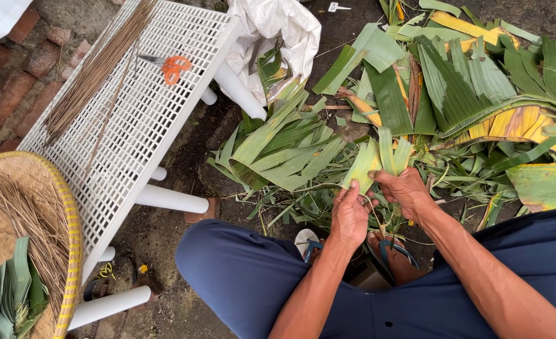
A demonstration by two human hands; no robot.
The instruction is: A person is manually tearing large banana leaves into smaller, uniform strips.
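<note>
A big heap of banana leaves (453, 81) covers the ground. Beside it stands a white plastic tabletop (146, 119) with thin sticks (96, 69) and orange scissors (171, 66) on it. A round woven tray (33, 220) sits lower left.

The person sits with both hands in front of the knees. The left hand (349, 216) and right hand (404, 189) are closed on a strip of banana leaf (378, 162). It looks like they are folding it. The strip stands up, its long way pointing away from the person. The next move likely needs a tight pinch to keep the fold.
</note>
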